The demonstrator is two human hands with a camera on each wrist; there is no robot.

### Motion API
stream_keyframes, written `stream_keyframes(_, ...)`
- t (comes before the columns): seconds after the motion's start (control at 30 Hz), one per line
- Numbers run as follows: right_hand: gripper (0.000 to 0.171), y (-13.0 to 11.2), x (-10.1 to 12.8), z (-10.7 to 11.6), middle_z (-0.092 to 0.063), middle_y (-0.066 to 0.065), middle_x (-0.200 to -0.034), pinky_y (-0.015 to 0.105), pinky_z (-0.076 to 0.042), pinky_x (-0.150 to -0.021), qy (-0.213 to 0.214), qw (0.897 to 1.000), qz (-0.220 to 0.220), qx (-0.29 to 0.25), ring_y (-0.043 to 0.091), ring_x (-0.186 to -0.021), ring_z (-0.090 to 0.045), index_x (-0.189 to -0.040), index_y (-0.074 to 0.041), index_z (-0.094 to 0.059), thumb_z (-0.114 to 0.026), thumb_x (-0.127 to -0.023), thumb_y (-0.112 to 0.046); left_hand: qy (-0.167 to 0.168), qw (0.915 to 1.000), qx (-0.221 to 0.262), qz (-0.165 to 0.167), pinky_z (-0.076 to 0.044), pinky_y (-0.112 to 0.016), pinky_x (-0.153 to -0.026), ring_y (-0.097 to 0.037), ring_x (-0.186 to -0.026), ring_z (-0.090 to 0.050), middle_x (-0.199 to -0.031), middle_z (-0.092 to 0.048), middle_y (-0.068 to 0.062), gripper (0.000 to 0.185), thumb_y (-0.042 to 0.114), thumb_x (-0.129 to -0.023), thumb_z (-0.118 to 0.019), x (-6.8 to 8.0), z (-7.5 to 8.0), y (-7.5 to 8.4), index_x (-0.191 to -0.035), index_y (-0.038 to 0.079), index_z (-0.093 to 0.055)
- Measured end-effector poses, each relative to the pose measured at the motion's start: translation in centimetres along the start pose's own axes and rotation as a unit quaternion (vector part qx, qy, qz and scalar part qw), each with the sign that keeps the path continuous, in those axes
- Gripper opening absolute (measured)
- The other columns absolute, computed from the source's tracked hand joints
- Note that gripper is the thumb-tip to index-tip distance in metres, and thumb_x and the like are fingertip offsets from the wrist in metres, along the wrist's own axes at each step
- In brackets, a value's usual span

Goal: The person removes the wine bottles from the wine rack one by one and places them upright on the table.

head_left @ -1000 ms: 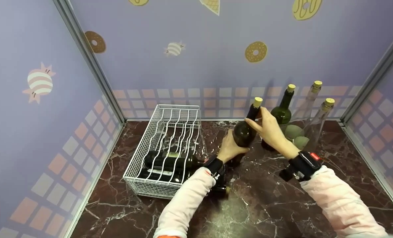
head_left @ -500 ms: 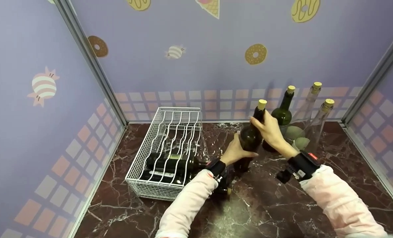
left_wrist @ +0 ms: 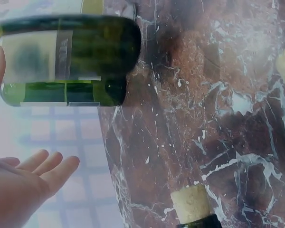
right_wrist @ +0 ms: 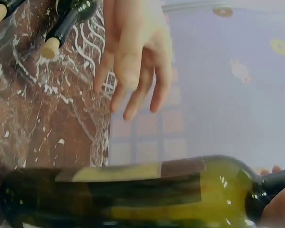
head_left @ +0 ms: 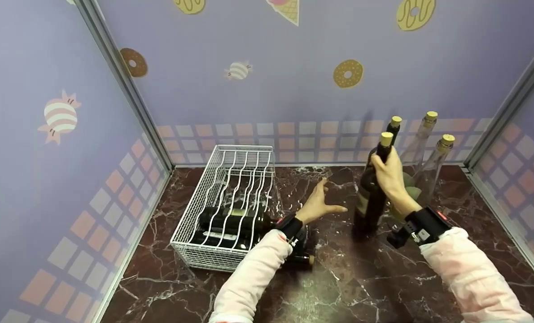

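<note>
My right hand (head_left: 389,175) grips the neck of a dark green wine bottle (head_left: 369,202), corked and roughly upright, with a pale label on its body. In the right wrist view the bottle (right_wrist: 147,194) spans the bottom, fingers at its neck on the right edge. To the left of it, my left hand (head_left: 315,207) hangs over the table with thumb and fingers spread, holding nothing. The left wrist view shows that hand's fingers (left_wrist: 52,171) apart from the labelled bottle (left_wrist: 97,47). Right behind the held bottle stands another corked green bottle (head_left: 395,123), mostly covered.
At left stands a white wire rack (head_left: 244,148) with wavy bars; dark wine bottles (head_left: 233,220) lie in it, corked necks pointing right. Two clear corked bottles (head_left: 422,134) stand at back right. Patterned walls (head_left: 303,89) enclose the marble table (head_left: 365,278).
The wine bottle has moved right, in front of the standing green bottle, carried by my right hand. My left hand has let go of its body and stayed behind, spread.
</note>
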State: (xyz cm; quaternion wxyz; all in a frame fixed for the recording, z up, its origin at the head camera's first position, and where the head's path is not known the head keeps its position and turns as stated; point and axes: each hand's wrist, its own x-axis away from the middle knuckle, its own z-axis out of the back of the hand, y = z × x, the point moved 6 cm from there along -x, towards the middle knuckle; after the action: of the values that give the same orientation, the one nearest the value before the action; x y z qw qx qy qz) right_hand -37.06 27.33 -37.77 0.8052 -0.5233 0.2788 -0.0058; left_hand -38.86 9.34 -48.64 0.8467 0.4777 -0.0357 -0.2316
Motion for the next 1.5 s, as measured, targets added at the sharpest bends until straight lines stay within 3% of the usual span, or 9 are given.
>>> stream_keyframes(0.33,0.015,2.0,-0.7,2.0,-0.052,0.007,-0.074,0.025,-0.035,-0.068,0.049,0.999,0.007,-0.019,0.015,-0.069,-0.047,-0.095,0.005,-0.049,-0.050,-0.086,-0.007,-0.015,0.9996,-0.024,0.004,-0.034,-0.026,-0.091,-0.028,-0.111,-0.044,-0.119,-0.042,-0.018,0.096,0.032,-0.065,-0.081,0.0,0.0,-0.2,-0.135,-0.003,-0.024)
stream_keyframes(0.57,0.015,2.8,-0.9,2.3,-0.052,0.005,-0.073,0.024,-0.035,-0.067,0.054,0.998,0.003,-0.016,0.014,-0.069,-0.048,-0.095,0.004,-0.049,-0.050,-0.085,-0.007,-0.017,0.9994,-0.029,0.012,-0.035,-0.026,-0.089,-0.026,-0.109,-0.044,-0.118,-0.043,-0.015,0.090,0.035,-0.068,-0.079,0.1,0.0,-0.5,-0.133,-0.003,-0.028)
stream_keyframes(0.87,0.013,3.8,-1.1,2.5,-0.051,0.005,-0.073,0.025,-0.036,-0.064,0.059,0.998,-0.020,-0.032,0.015,-0.067,-0.047,-0.095,0.002,-0.048,-0.049,-0.086,-0.007,-0.029,0.9991,-0.030,0.006,-0.035,-0.027,-0.089,-0.029,-0.108,-0.045,-0.120,-0.043,-0.020,0.079,0.031,-0.073,-0.075,0.4,0.0,-0.7,-0.129,-0.005,-0.032)
stream_keyframes(1.07,0.016,4.1,-1.2,2.4,-0.052,0.004,-0.072,0.025,-0.036,-0.064,0.060,0.997,-0.022,-0.044,0.015,-0.067,-0.048,-0.095,0.005,-0.048,-0.049,-0.086,-0.007,-0.028,0.9988,-0.040,-0.002,-0.036,-0.026,-0.087,-0.024,-0.101,-0.047,-0.119,-0.043,-0.017,0.074,0.031,-0.074,-0.074,0.5,0.0,-0.7,-0.126,-0.005,-0.035)
stream_keyframes(1.3,0.013,4.5,-1.1,2.5,-0.052,0.004,-0.074,0.025,-0.035,-0.065,0.056,0.997,-0.031,-0.035,0.016,-0.069,-0.047,-0.093,0.002,-0.049,-0.049,-0.086,-0.010,-0.032,0.9984,-0.046,-0.002,-0.035,-0.026,-0.088,-0.024,-0.104,-0.046,-0.119,-0.043,-0.019,0.072,0.030,-0.075,-0.074,0.6,-0.1,-0.9,-0.125,-0.004,-0.036)
stream_keyframes(1.5,0.018,4.6,-0.9,2.4,-0.053,0.007,-0.075,0.025,-0.035,-0.065,0.055,0.997,-0.031,-0.039,0.017,-0.070,-0.047,-0.095,0.006,-0.050,-0.049,-0.087,-0.010,-0.035,0.9979,-0.054,-0.004,-0.037,-0.027,-0.085,-0.025,-0.099,-0.047,-0.110,-0.045,-0.017,0.071,0.030,-0.074,-0.074,0.7,-0.1,-1.0,-0.124,-0.004,-0.036)
